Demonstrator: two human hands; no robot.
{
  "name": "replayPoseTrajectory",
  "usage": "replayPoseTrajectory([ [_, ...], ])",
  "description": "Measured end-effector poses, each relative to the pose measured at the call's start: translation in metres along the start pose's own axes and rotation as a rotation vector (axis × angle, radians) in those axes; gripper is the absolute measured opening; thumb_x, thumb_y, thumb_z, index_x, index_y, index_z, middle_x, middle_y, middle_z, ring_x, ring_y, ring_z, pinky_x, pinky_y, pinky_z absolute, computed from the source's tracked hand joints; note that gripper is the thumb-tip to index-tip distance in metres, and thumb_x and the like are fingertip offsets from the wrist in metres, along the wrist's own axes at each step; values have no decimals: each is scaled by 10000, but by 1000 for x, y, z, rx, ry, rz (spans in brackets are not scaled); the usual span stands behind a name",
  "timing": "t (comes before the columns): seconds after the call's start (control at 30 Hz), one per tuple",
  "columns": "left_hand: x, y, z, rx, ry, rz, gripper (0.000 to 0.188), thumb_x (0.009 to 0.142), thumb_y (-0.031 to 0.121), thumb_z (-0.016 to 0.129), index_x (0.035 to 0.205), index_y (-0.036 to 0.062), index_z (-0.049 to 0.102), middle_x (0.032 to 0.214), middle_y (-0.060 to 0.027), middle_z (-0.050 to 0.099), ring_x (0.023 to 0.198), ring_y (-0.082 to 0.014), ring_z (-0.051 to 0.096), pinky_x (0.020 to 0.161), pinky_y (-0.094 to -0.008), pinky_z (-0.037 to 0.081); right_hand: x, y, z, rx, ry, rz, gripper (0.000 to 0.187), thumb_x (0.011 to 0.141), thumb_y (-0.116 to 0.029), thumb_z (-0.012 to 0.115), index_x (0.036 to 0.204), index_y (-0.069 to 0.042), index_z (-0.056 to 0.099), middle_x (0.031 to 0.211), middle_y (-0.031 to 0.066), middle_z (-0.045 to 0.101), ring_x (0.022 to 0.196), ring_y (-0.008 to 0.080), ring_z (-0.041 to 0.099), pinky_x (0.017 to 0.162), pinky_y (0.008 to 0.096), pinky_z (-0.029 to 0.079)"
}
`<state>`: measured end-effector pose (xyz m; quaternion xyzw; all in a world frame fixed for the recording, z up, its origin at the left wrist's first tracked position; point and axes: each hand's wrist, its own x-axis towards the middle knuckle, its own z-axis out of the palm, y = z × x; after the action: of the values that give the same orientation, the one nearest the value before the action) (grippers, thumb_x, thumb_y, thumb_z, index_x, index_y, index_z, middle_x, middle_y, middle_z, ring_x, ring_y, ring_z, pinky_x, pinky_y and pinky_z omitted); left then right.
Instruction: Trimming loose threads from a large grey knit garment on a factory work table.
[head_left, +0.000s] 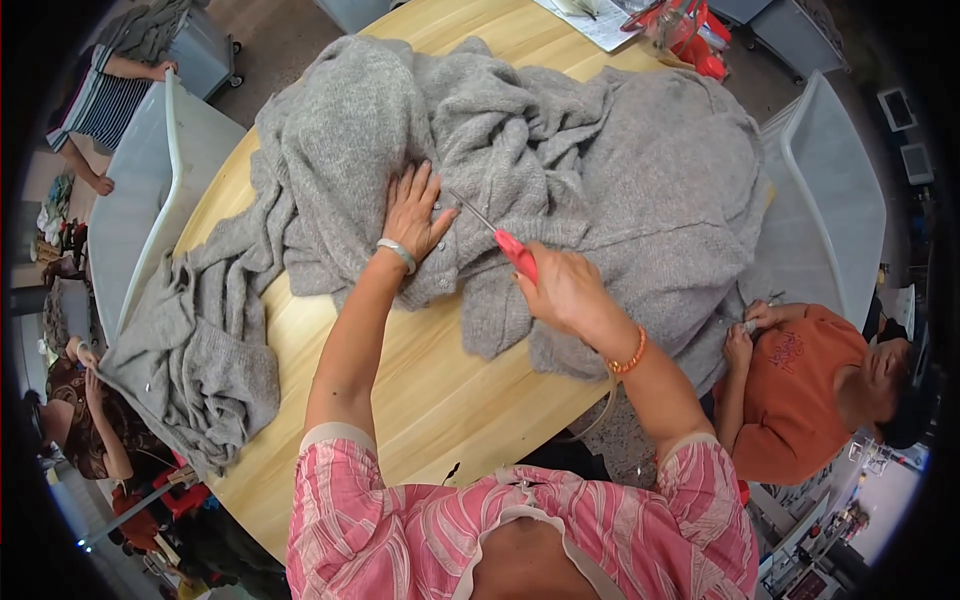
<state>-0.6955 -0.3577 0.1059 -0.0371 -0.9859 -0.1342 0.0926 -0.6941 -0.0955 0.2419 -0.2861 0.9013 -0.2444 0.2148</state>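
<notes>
Several parted left fingers (423, 184) touch knitwear (345, 130); right fingers (549, 264) clasp red-handled tool (513, 249).

Wood-grain table (440, 410), curved edge. Pale grey bins (835, 200) flanking it. Speckled floor (280, 40). Wheeled bin (203, 48), upper left.

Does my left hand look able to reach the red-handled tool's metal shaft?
Probably yes: your left hand lies on gray knit fabric close beside the metal shaft, with nothing visible between.

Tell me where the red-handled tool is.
In the head view, the red-handled tool is just right of centre, in the right hand, over the grey knitwear, its metal shaft near the left hand.
</notes>
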Motion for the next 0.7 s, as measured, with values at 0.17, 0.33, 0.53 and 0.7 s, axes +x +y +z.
replayPoseTrajectory([
  [0.17,-25,11,5,45,93,-3,623,831,336,559,1353,51,372,1461,-169,275,1347,-379,232,1104,-522,149,-26,5,18,-30,-207,-49,265,838,-237,582,977,-20,520,780,240,625,768,428,609,696,498,473],
  [0.33,-87,41,21,27,22,-10,701,824,357,573,1395,42,314,1502,-158,190,1393,-344,150,1101,-557,117,-54,-3,23,-87,-281,14,270,844,-249,569,988,-24,526,783,239,628,766,421,614,705,498,471],
  [0.53,-104,47,23,16,-35,-23,822,779,412,629,1424,55,264,1496,-144,216,1389,-307,178,1115,-513,132,-82,0,48,-108,-392,-22,235,838,-218,565,942,-9,536,766,239,628,751,414,622,682,495,477],
  [0.7,-144,52,23,-82,46,-82,674,786,163,624,1383,40,338,1445,-148,314,1327,-320,299,1101,-416,222,-82,-11,41,-92,-336,12,213,831,-189,567,904,9,545,758,239,631,743,419,626,666,493,485],
])
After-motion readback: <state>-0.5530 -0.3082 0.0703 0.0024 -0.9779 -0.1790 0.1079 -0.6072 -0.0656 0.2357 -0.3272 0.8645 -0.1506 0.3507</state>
